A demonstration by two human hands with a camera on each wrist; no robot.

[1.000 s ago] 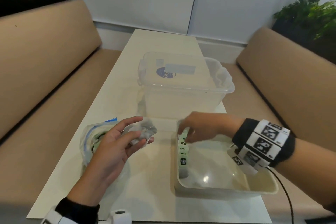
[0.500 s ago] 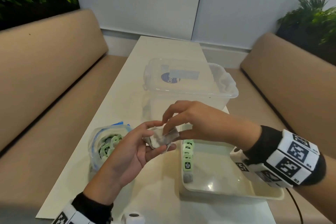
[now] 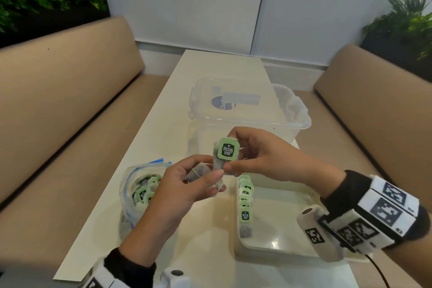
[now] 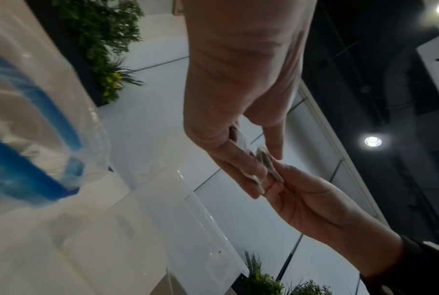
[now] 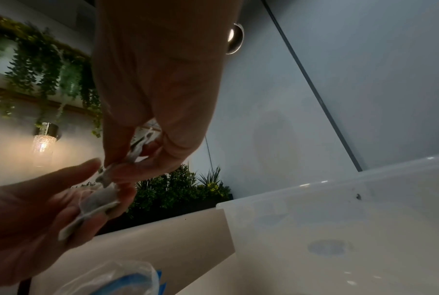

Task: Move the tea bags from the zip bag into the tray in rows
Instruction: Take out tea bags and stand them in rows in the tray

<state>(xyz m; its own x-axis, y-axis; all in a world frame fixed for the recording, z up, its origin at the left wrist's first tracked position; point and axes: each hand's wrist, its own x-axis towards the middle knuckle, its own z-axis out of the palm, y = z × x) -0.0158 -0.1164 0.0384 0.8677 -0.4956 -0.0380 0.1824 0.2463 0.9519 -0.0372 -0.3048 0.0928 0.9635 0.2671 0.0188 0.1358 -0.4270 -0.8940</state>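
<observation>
My right hand pinches one tea bag upright by its body, its green tag facing me, above the table between zip bag and tray. My left hand holds a small bundle of tea bags just below it, and the two hands' fingertips touch. The clear zip bag with a blue seal lies at the left and holds several green-tagged tea bags. The white tray at the right has one row of tea bags standing along its left wall. In the right wrist view my right hand pinches the tea bag above the left hand's bundle.
A large clear plastic box stands on the table behind the hands. The white table runs between two tan benches. Planters sit in both back corners. The right part of the tray floor is bare.
My right hand left the row in the tray, came up to the left hand and pulled one tea bag from the bundle, turning its tag toward me. The left hand rose slightly.
</observation>
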